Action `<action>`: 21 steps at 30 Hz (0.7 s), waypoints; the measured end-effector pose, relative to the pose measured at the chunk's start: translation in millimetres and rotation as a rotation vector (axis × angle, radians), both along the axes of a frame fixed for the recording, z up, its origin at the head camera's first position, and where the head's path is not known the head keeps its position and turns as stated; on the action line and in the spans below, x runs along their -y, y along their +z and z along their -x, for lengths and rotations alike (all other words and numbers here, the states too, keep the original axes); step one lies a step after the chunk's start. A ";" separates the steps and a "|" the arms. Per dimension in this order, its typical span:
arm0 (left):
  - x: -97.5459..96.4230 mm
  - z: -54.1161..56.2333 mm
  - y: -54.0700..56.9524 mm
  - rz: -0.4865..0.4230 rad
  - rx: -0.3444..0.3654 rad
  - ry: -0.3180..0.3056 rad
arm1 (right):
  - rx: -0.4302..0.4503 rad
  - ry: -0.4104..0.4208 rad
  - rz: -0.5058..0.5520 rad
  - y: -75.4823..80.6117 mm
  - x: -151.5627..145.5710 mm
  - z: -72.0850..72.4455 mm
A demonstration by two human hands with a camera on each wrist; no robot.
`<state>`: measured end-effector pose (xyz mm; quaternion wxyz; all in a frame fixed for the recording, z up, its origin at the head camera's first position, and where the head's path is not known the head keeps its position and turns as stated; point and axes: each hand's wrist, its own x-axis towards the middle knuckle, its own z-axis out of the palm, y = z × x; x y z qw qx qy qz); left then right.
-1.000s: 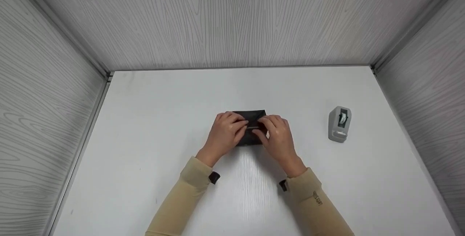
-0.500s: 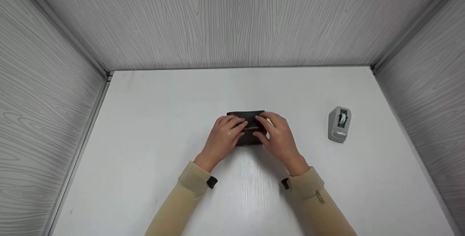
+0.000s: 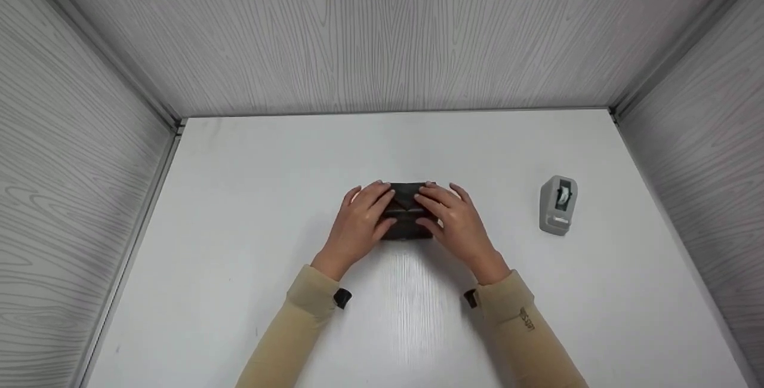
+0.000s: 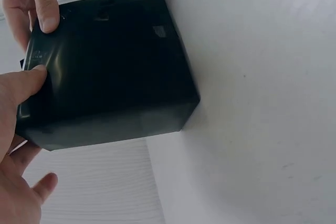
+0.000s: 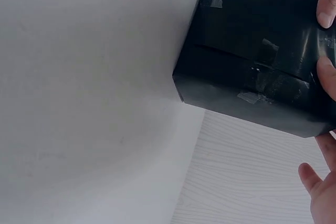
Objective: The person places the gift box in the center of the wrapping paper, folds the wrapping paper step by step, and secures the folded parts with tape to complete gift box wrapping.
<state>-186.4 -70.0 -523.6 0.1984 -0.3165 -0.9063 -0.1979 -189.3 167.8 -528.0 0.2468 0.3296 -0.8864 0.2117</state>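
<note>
A black box (image 3: 406,231) with folded flaps on top stands on the white table in front of me. Its top flap forms a downward point between my hands in the head view. My left hand (image 3: 352,227) grips the box's left upper part, thumb on the near face and fingers over the top. On the other side my right hand (image 3: 462,230) holds it in the same way. Bits of clear tape (image 5: 217,2) stick to the side that the right wrist view shows. In the left wrist view the box (image 4: 110,66) has a smooth, slightly bowed near face.
To the right on the table (image 3: 239,197) stands a grey tape dispenser (image 3: 556,204) with a roll in it. Pale wood-grain panels (image 3: 382,36) enclose the table at the back and both sides.
Both hands have spread apart a little, the left one moving left. The fingers have shifted outward along the top, and more of the box's folded flap shows between them.
</note>
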 end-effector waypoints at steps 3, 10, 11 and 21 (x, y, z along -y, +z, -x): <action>0.6 0.8 -0.5 0.031 0.001 0.010 | -0.022 -0.006 -0.001 -1.2 -0.7 0.6; 1.3 0.7 -2.3 0.030 -0.024 0.004 | -0.043 -0.007 -0.030 -1.9 -1.1 1.3; 1.3 0.7 -2.8 0.025 -0.029 0.003 | -0.044 -0.005 -0.031 -1.8 -1.1 1.5; 1.9 3.3 -5.6 -0.028 -0.024 0.001 | -0.033 0.018 -0.008 1.0 -0.5 2.4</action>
